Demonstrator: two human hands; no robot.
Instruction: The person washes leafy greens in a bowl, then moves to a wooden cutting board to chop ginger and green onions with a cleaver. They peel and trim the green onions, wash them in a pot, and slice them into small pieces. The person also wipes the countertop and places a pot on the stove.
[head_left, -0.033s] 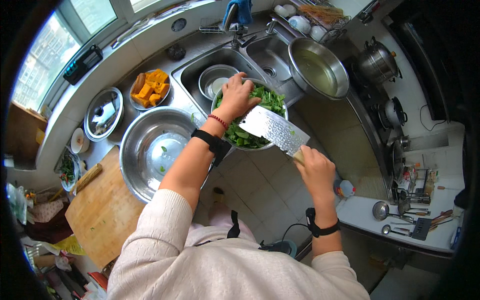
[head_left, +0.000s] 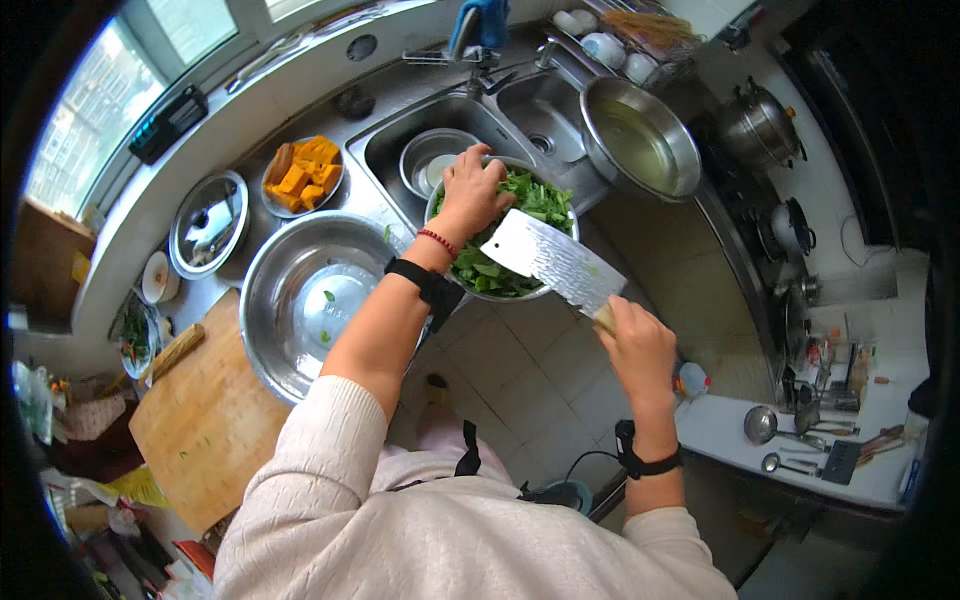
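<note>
A metal bowl (head_left: pixel 516 297) full of chopped green leaves (head_left: pixel 535 203) is at the near side of the sink, over the edge. My left hand (head_left: pixel 474 193) reaches across its left side, with fingers bent over the far-left rim and the thumb inside above the leaves; the fingertips are partly hidden. My right hand (head_left: pixel 641 342) is closed round the wooden handle of a broad cleaver (head_left: pixel 565 265). The blade lies slanted above the bowl's right side, its far corner close to my left thumb but apart from it.
A large metal basin (head_left: pixel 270 285) with a few leaf bits and a wooden board (head_left: pixel 205 425) stand at left. Beyond are orange chunks (head_left: pixel 297 182) on a plate and the double sink (head_left: pixel 385 150). A pot of cloudy liquid (head_left: pixel 640 150) stands right; ladles (head_left: pixel 762 425) lie lower right.
The cleaver and my right hand have shifted slightly right and nearer me, the blade drawing away from my left thumb. My left hand keeps its place on the bowl.
</note>
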